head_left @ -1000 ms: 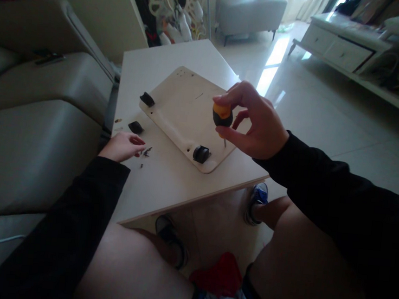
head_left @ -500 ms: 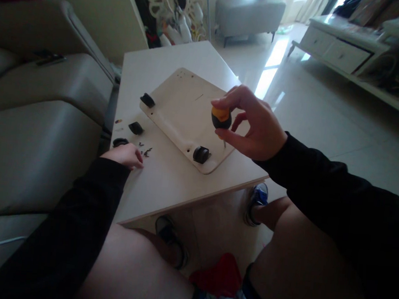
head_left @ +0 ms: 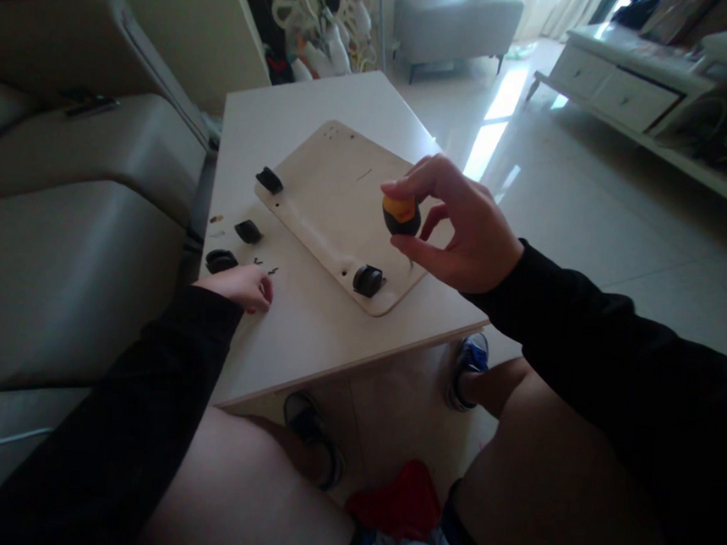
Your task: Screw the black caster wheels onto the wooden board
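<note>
My right hand (head_left: 460,222) grips a stubby yellow-and-black screwdriver (head_left: 402,215) by its handle, above a pale board (head_left: 325,193) with rounded corners. Part of the thin shaft shows below my fingers. Black feet or casters are at two corners of the board, one at the left (head_left: 269,180) and one at the near corner (head_left: 368,280). My left hand (head_left: 251,286) rests on the table with its fingers curled together, beside small dark screws (head_left: 273,271). Whatever its fingertips hold is hidden. Two loose black pieces lie nearby, one (head_left: 248,231) beyond the hand and another (head_left: 220,261) by the wrist.
The white table (head_left: 307,340) carries the board; its near edge is above my legs. A beige sofa (head_left: 70,281) stands close on the left. Small bits (head_left: 216,220) lie at the table's left edge. A red object (head_left: 400,500) is on the floor below.
My left hand has shifted slightly right over the screws and covers some of them, its fingers more curled. My right hand and the screwdriver have barely moved.
</note>
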`<action>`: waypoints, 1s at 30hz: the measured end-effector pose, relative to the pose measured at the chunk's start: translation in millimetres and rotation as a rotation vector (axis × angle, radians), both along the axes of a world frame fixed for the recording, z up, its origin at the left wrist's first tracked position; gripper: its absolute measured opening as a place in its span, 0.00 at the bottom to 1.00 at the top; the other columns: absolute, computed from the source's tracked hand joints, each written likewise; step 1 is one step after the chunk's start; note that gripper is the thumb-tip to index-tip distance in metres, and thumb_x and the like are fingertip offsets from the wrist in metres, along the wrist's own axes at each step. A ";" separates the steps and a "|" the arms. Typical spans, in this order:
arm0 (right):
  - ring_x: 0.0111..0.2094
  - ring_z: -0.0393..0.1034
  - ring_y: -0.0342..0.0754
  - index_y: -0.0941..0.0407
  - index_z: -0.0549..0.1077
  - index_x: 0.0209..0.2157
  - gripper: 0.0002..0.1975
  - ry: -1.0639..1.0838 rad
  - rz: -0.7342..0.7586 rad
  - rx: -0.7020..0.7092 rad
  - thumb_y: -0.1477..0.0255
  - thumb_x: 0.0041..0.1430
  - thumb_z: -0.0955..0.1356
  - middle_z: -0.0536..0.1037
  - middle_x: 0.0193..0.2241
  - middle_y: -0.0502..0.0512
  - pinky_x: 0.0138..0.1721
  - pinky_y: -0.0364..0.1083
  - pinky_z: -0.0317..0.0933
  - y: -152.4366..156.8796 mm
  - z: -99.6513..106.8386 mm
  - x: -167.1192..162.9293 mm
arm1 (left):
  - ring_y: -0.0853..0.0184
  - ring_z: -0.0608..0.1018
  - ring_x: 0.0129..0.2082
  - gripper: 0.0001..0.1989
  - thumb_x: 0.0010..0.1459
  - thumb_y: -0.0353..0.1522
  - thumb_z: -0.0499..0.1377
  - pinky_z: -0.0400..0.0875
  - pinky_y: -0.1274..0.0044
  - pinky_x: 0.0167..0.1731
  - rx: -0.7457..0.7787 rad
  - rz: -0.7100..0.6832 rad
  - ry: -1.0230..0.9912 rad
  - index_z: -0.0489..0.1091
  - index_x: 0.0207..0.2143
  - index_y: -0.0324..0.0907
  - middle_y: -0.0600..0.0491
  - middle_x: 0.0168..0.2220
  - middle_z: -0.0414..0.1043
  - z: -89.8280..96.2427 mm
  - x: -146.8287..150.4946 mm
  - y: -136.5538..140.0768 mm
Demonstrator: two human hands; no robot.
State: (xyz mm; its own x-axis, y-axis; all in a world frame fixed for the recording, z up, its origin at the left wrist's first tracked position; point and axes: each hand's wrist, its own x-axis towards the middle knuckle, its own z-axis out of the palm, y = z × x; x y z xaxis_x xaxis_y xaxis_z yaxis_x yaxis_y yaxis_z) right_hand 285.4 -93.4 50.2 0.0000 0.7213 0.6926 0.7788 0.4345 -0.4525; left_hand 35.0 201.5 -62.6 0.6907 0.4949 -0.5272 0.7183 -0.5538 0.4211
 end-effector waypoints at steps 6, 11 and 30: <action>0.44 0.72 0.46 0.57 0.71 0.50 0.17 -0.010 -0.003 -0.027 0.72 0.58 0.69 0.73 0.45 0.56 0.44 0.47 0.75 0.0 -1.5 0.4 | 0.61 0.78 0.22 0.09 0.36 0.38 0.65 0.69 0.75 0.23 -0.157 -0.129 0.138 0.77 0.23 0.45 0.51 0.23 0.78 21.4 17.5 -33.3; 0.46 0.71 0.46 0.58 0.69 0.51 0.18 -0.027 0.016 -0.012 0.72 0.60 0.68 0.72 0.46 0.56 0.46 0.49 0.74 0.5 -3.0 1.8 | 0.62 0.77 0.24 0.11 0.42 0.36 0.63 0.66 0.76 0.24 -0.072 -0.252 0.253 0.77 0.29 0.41 0.50 0.24 0.77 37.7 31.2 -65.6; 0.39 0.71 0.42 0.58 0.71 0.49 0.16 -0.045 0.077 0.092 0.73 0.59 0.72 0.75 0.42 0.55 0.43 0.44 0.74 1.9 -1.1 -2.1 | 0.67 0.76 0.22 0.05 0.48 0.32 0.63 0.65 0.79 0.23 -0.532 -0.389 0.087 0.71 0.28 0.41 0.56 0.22 0.71 56.4 40.8 -132.6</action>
State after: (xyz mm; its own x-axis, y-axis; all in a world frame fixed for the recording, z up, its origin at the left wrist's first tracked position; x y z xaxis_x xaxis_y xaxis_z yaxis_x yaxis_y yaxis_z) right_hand 283.3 -91.5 49.1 -0.0851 0.6516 0.7538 0.7600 0.5317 -0.3738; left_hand 75.8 68.8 -6.2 0.7100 -0.1252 -0.6930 0.5521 -0.5120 0.6581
